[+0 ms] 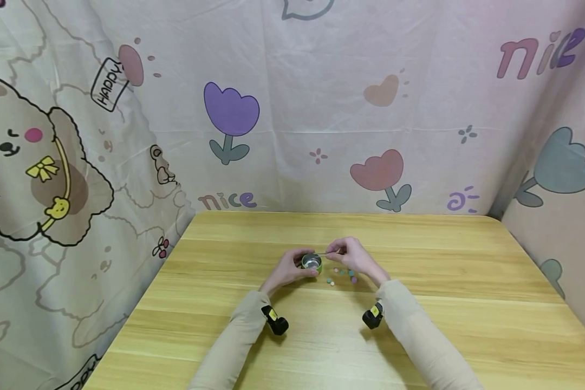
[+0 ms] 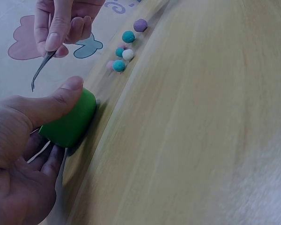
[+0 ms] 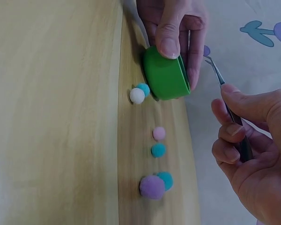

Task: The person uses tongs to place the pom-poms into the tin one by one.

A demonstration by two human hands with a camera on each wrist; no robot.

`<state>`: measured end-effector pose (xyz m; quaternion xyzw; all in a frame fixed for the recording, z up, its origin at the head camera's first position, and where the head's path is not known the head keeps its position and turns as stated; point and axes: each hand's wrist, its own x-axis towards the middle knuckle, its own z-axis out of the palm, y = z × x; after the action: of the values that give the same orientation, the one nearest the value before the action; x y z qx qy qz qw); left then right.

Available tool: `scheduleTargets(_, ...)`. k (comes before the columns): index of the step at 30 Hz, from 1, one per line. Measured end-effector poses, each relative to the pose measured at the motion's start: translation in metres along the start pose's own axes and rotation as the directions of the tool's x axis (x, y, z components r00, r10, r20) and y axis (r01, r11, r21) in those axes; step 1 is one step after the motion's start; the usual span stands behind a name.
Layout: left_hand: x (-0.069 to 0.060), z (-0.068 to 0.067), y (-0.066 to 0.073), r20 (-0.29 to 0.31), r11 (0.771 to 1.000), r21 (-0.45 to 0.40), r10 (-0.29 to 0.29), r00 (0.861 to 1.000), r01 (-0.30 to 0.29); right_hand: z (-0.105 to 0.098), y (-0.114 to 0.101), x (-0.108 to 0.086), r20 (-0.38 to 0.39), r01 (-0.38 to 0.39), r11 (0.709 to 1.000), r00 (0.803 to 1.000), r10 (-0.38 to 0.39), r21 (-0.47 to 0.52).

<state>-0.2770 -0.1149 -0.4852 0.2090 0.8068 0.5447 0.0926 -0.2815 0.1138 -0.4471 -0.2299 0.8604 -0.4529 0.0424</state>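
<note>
My left hand (image 1: 290, 267) holds a small green cup (image 3: 165, 77) on the table, thumb on one side and fingers on the other. In the head view the cup's inside looks silvery. Tweezers (image 3: 218, 75) with a dark grip and bent tips are pinched in my right hand (image 1: 355, 256). Their tips hang above the cup's mouth, and in the left wrist view nothing shows between them. Beside the cup lie several small pom-poms: a purple one (image 3: 151, 187), a white one (image 3: 136, 96), a pink one (image 3: 158, 133) and teal ones (image 3: 158, 150).
The wooden table (image 1: 214, 336) reaches back to a printed curtain (image 1: 302, 108), which also hangs along the left and right sides. A black camera is strapped to each beige sleeve (image 1: 234, 338) near the wrist.
</note>
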Motion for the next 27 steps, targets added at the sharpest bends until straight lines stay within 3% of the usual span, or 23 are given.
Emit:
scheduleTargets(8, -0.001, 0.001, 0.001, -0.005, 1.0, -0.004, -0.004, 1.0, 0.004, -0.01, 0.005, -0.012, -0.024, 0.022, 1.0, 0.999, -0.022, -0.008)
scheduleTargets(23, 0.001, 0.001, -0.002, 0.015, 0.999, -0.039, 0.008, 1.0, -0.007, -0.033, 0.026, -0.043, -0.093, -0.013, 0.998, 0.996, 0.007, -0.062)
scheduleTargets(27, -0.005, -0.002, 0.013, 0.037, 1.0, -0.021, 0.002, 0.999, -0.001, -0.04, 0.032, -0.048, -0.099, -0.014, 0.998, 0.995, 0.007, -0.068)
